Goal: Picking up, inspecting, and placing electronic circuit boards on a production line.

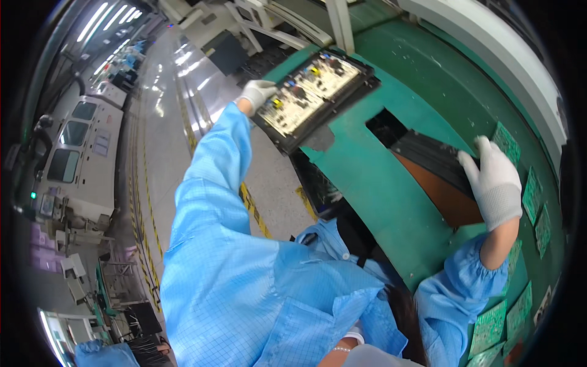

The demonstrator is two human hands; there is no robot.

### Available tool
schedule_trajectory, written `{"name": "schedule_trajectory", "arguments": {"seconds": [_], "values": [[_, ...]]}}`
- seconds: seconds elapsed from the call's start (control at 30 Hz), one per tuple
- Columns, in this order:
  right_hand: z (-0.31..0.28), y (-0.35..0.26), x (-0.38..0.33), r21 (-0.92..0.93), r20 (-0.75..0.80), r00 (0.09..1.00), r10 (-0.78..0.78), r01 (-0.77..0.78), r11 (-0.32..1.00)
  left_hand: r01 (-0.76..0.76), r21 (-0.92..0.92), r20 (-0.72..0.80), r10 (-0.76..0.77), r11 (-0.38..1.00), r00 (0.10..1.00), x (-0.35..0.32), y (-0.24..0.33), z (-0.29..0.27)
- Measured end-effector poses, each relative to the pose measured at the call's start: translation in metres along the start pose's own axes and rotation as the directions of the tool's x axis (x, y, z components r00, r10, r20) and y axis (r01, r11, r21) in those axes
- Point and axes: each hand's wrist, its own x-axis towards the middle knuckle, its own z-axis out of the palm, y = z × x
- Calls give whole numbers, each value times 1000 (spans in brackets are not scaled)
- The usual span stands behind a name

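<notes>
My left hand point(258, 95), in a white knit glove, grips the left end of a black tray-like frame point(281, 142). The frame carries pale circuit boards point(312, 92) with yellow, blue and dark components, and it lies across the far end of the green bench. My right hand point(496, 177), gloved alike, holds the right end of a black slab point(434, 156) with a brown side face point(437, 189). This slab is tilted beside a dark rectangular opening point(386, 127) in the bench top. My right thumb and fingers bend over its end, and its underside is hidden.
Several green circuit boards point(489, 329) lie along the right side on a green surface. The green bench top point(391, 226) runs between me and the frame. A white metal post point(340, 24) rises behind it. At left are a yellow-striped floor point(254, 211) and a large white machine point(92, 159).
</notes>
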Motion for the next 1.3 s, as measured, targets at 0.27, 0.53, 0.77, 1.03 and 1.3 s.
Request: {"name": "schedule_trajectory", "arguments": {"seconds": [0.27,0.53,0.77,1.03,1.3], "values": [[0,0,-2,-8,-5,1000,8,-8,1000,-62,102,-3,63,993,998,14,-5,5],[-9,-6,2,-25,124,987,100,-97,995,-102,1,3,102,995,995,4,-5,5],[-11,-9,2,-22,120,987,105,-103,994,-157,59,50,154,986,987,12,1,10],[-3,-1,0,-16,34,999,34,-33,999,-155,113,95,145,981,985,17,-10,5],[1,3,0,29,8,1000,11,-12,1000,-137,132,117,121,982,986,19,-3,-2]]}}
